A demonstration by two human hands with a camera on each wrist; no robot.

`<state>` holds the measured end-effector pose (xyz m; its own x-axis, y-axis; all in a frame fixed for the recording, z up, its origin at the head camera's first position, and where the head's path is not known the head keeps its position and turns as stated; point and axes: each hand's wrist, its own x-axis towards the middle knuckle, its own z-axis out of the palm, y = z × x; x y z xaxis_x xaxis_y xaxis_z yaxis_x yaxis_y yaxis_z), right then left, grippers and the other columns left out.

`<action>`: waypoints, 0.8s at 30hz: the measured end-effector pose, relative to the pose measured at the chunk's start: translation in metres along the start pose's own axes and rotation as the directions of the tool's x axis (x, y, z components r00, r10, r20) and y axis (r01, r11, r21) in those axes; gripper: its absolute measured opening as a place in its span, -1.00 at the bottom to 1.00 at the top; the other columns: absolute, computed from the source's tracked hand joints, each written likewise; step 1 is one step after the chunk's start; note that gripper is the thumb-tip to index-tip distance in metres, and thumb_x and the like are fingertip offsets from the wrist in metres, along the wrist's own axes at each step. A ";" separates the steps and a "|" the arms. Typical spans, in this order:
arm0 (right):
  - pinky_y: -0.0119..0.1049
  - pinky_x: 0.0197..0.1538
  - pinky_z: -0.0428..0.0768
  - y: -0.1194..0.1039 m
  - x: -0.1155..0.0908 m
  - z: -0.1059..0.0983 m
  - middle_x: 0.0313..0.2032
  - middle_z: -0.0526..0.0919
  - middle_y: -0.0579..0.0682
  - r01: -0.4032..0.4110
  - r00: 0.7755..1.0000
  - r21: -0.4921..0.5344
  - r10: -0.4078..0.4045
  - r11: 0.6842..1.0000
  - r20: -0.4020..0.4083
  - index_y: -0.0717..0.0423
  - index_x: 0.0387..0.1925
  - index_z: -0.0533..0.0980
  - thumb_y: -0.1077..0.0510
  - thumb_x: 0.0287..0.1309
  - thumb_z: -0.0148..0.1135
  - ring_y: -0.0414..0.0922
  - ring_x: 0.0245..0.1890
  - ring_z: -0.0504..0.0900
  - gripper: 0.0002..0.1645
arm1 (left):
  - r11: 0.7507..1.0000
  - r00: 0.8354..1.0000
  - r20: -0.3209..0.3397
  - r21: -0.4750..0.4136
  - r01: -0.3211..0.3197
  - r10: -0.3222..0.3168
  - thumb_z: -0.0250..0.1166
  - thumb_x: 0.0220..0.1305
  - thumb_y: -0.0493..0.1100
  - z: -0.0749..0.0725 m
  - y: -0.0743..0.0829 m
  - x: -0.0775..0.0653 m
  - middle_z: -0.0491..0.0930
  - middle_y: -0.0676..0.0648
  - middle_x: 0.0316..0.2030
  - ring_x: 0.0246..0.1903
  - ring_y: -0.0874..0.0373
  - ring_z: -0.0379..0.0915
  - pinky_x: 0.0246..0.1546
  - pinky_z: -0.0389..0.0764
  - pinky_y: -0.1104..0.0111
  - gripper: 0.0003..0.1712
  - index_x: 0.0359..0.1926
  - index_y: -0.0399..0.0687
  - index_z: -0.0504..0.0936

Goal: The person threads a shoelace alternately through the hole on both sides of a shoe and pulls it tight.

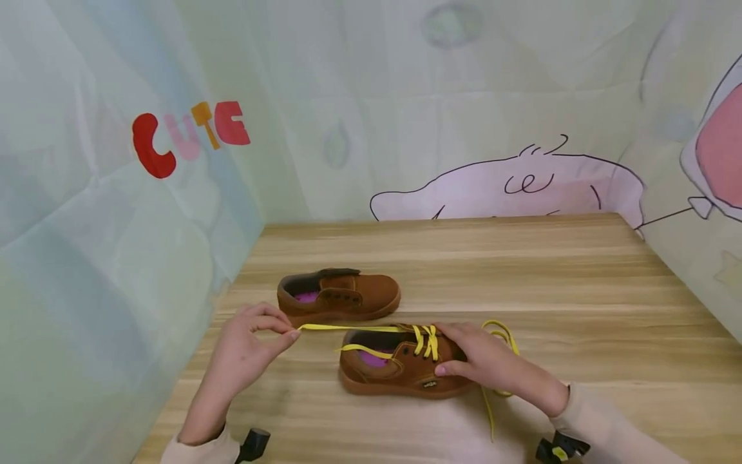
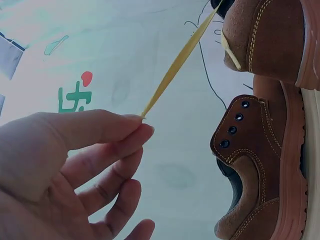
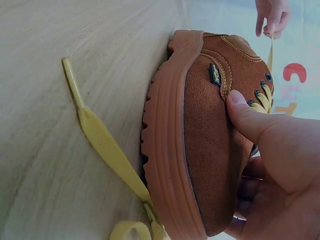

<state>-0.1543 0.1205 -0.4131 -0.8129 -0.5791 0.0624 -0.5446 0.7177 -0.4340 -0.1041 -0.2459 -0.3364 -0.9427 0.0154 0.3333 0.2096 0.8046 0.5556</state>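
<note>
A brown shoe (image 1: 400,380) with partly threaded yellow laces stands on the table, toe to the right. My right hand (image 1: 493,361) grips its front part, thumb on the near side and fingers over the far side, as the right wrist view (image 3: 285,155) also shows. Between thumb and index finger my left hand (image 1: 249,345) pinches the end of a yellow shoelace (image 1: 348,327), stretched straight from the upper eyelets. Another lace end (image 1: 365,351) lies loose over the shoe's opening. Behind stands a second brown shoe (image 1: 377,296) whose eyelets hold no lace.
A loose yellow lace coil (image 1: 503,335) lies on the wooden table (image 1: 608,309) past the shoe's toe. Printed cloth walls (image 1: 348,129) enclose the table at the back and sides. A black device (image 1: 253,444) sits at the left wrist.
</note>
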 end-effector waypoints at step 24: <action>-0.29 0.04 0.59 -0.072 0.038 -0.043 -0.24 0.72 -0.02 0.267 0.961 0.729 -0.235 0.631 -0.148 0.05 -0.20 0.60 0.11 0.33 0.04 -0.23 -0.10 0.65 -0.78 | 0.817 0.838 -0.303 -0.234 -0.527 0.454 0.45 0.01 -0.21 0.037 0.095 0.010 0.63 0.11 -0.38 -0.23 0.23 0.39 -0.16 0.37 0.43 -0.93 -0.47 0.10 0.74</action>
<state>-0.1552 0.0634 -0.3412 -0.6838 -0.6674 0.2951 -0.4097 0.0164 -0.9121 -0.1035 -0.1474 -0.3086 -0.6162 0.1984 0.7622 0.7289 0.5101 0.4565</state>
